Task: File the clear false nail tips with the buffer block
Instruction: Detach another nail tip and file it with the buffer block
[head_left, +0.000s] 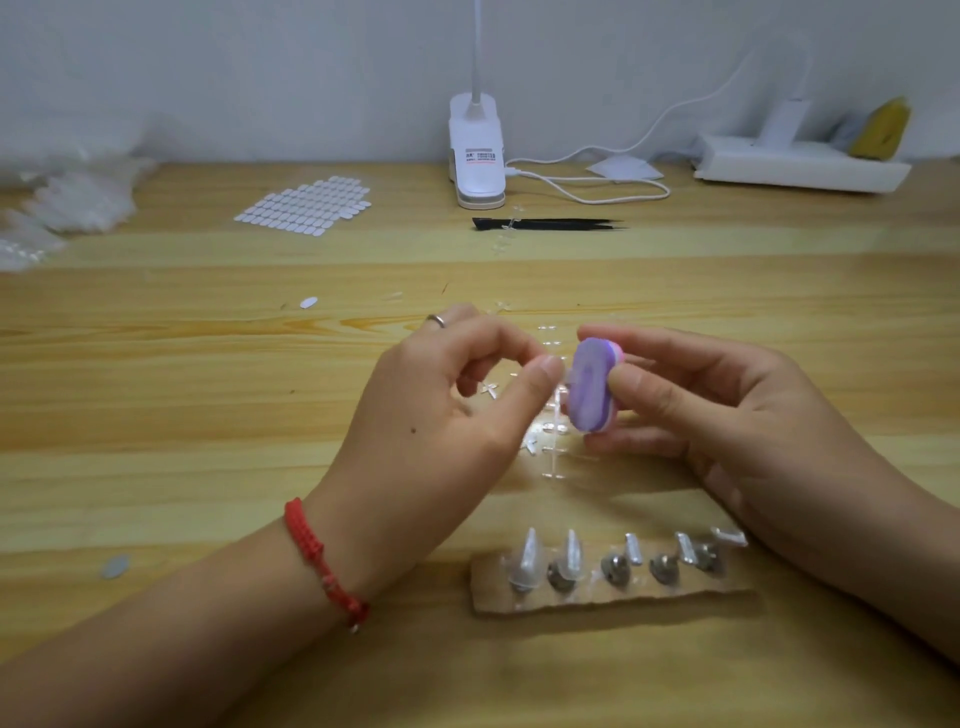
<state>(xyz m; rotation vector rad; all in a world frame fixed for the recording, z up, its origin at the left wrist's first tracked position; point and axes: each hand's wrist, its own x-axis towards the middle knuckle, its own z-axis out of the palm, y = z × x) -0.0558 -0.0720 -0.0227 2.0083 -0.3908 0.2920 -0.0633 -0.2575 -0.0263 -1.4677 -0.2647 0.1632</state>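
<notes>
My right hand grips a small oval buffer block, purple on its face with a pink and white edge, held upright above the wooden table. My left hand pinches something tiny between thumb and forefinger right against the block's left face; the pinched piece is too small and clear to make out. Under the hands lies a clear plastic strip of false nail tips. Near the front edge a cardboard strip carries several metal stands topped with clear nail tips.
A sheet of white adhesive tabs lies at the back left, beside clear plastic bags. A white clip lamp with its cable, black tweezers and a white power strip line the back.
</notes>
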